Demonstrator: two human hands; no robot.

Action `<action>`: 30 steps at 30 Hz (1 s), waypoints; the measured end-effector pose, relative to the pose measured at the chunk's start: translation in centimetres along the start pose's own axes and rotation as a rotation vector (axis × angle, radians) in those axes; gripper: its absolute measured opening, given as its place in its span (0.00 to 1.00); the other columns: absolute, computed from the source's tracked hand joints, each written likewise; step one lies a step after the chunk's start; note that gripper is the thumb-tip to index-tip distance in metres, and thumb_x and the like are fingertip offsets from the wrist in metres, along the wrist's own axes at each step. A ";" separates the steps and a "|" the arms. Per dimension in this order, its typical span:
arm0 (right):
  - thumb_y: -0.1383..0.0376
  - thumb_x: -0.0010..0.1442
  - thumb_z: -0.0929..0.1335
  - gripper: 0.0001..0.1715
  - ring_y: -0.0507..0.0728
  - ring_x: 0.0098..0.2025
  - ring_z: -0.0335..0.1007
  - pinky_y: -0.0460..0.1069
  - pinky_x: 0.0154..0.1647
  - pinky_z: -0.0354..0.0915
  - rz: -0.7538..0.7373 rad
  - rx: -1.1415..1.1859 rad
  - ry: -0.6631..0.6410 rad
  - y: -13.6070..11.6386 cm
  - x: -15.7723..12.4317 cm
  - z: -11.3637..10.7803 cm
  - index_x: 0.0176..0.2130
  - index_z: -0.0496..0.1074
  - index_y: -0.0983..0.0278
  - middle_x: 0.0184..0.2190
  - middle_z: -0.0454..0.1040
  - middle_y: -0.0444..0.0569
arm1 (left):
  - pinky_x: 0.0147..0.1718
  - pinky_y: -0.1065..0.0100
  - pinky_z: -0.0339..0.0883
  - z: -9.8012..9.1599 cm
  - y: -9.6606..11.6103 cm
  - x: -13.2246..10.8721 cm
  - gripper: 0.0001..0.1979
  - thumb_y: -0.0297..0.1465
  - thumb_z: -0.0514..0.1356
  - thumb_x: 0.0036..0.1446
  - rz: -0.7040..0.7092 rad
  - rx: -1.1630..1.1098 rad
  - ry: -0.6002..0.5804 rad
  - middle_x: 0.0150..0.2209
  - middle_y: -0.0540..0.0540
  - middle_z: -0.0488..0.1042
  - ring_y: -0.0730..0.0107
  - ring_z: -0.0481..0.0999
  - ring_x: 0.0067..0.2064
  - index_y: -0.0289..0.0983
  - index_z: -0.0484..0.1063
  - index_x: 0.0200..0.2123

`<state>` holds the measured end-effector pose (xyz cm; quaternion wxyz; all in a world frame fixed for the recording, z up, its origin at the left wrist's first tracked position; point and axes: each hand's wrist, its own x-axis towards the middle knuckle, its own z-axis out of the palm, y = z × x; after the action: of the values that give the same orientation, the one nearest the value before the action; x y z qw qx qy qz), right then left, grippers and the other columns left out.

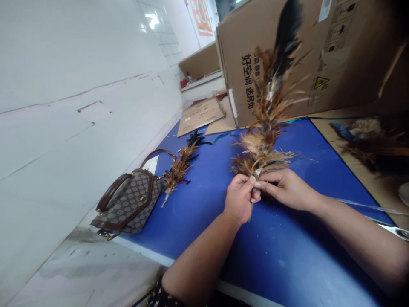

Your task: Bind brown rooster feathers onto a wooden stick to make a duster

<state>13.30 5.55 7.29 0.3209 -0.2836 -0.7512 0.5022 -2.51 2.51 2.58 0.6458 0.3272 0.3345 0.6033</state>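
A feather duster point(266, 119) of brown and tan feathers, with a long black plume at its top, rises upright over the blue table. My left hand point(241, 198) pinches its thin stem near the lower end. Close beside it, my right hand point(284, 187) has thumb and fingertips pressed together at the base of the lowest feathers. What lies between the right fingertips is too small to make out. A shorter bundle of brown feathers with a black tip point(180, 166) lies on the table to the left, apart from both hands.
A patterned handbag point(134, 202) with brown handles stands at the table's left edge, by the white wall point(64, 140). Large cardboard boxes point(243, 47) and a flat cardboard sheet point(201, 114) are at the back. Loose dark feathers point(367, 140) and scissors point(396, 231) are at the right.
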 end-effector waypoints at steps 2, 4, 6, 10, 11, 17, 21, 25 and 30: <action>0.52 0.67 0.67 0.22 0.57 0.33 0.78 0.51 0.40 0.71 0.001 0.018 0.001 0.2 0.0 0.0 0.30 0.81 0.62 0.29 0.82 0.48 | 0.22 0.73 0.52 0.2 0.1 -0.1 0.21 0.41 0.70 0.56 -0.002 -0.027 -0.007 0.24 0.54 0.68 0.78 0.67 0.23 0.38 0.60 0.31; 0.53 0.68 0.67 0.22 0.57 0.33 0.77 0.50 0.40 0.71 -0.012 0.025 0.015 0.5 0.0 0.0 0.30 0.81 0.62 0.29 0.81 0.48 | 0.23 0.72 0.53 0.3 0.2 -0.2 0.20 0.42 0.68 0.58 0.009 -0.055 -0.020 0.27 0.52 0.69 0.78 0.68 0.24 0.38 0.61 0.32; 0.53 0.68 0.67 0.22 0.56 0.34 0.77 0.50 0.41 0.70 -0.028 0.022 0.039 0.7 0.0 0.0 0.30 0.80 0.63 0.29 0.81 0.48 | 0.25 0.72 0.54 0.3 0.3 -0.3 0.19 0.41 0.68 0.58 0.013 -0.081 -0.036 0.28 0.51 0.69 0.77 0.68 0.26 0.37 0.62 0.32; 0.53 0.69 0.66 0.24 0.56 0.34 0.75 0.49 0.41 0.69 -0.070 -0.001 0.081 0.9 0.2 0.3 0.28 0.79 0.63 0.29 0.79 0.48 | 0.27 0.71 0.54 0.2 0.3 -0.4 0.16 0.35 0.70 0.56 -0.002 -0.082 -0.021 0.28 0.50 0.69 0.77 0.66 0.27 0.35 0.65 0.33; 0.53 0.69 0.66 0.25 0.55 0.33 0.75 0.49 0.41 0.69 -0.077 -0.006 0.094 1.0 0.2 0.4 0.28 0.79 0.63 0.28 0.79 0.48 | 0.27 0.71 0.54 0.2 0.3 -0.4 0.15 0.34 0.70 0.56 -0.008 -0.086 -0.012 0.28 0.50 0.69 0.77 0.66 0.27 0.35 0.66 0.33; 0.53 0.69 0.66 0.24 0.55 0.32 0.73 0.49 0.40 0.68 -0.074 -0.033 0.131 1.5 0.2 0.5 0.27 0.78 0.63 0.27 0.77 0.47 | 0.29 0.70 0.56 0.1 0.1 -0.3 0.12 0.31 0.70 0.56 -0.086 -0.157 -0.029 0.31 0.49 0.69 0.76 0.68 0.28 0.33 0.70 0.38; 0.55 0.70 0.66 0.24 0.55 0.32 0.73 0.50 0.40 0.68 -0.094 -0.049 0.105 1.3 0.1 0.2 0.27 0.77 0.63 0.25 0.76 0.47 | 0.30 0.68 0.58 0.0 0.4 -0.2 0.11 0.32 0.69 0.56 -0.126 -0.134 -0.076 0.30 0.48 0.70 0.74 0.69 0.28 0.32 0.72 0.37; 0.55 0.70 0.66 0.23 0.56 0.34 0.75 0.50 0.43 0.68 -0.099 -0.028 0.069 0.9 0.1 -0.2 0.27 0.78 0.63 0.26 0.79 0.47 | 0.28 0.68 0.58 0.0 0.3 -0.3 0.11 0.33 0.69 0.58 -0.062 -0.074 -0.065 0.28 0.46 0.72 0.72 0.71 0.27 0.31 0.72 0.34; 0.54 0.69 0.67 0.23 0.55 0.32 0.76 0.50 0.41 0.69 -0.076 0.027 0.058 0.7 0.2 -0.1 0.27 0.79 0.62 0.26 0.79 0.46 | 0.27 0.67 0.59 -0.1 0.0 -0.5 0.12 0.35 0.68 0.59 -0.010 -0.046 -0.076 0.28 0.47 0.73 0.72 0.72 0.26 0.33 0.70 0.33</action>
<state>13.32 6.00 6.74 0.3650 -0.2649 -0.7452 0.4913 -2.63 2.04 2.52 0.6687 0.3331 0.2972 0.5946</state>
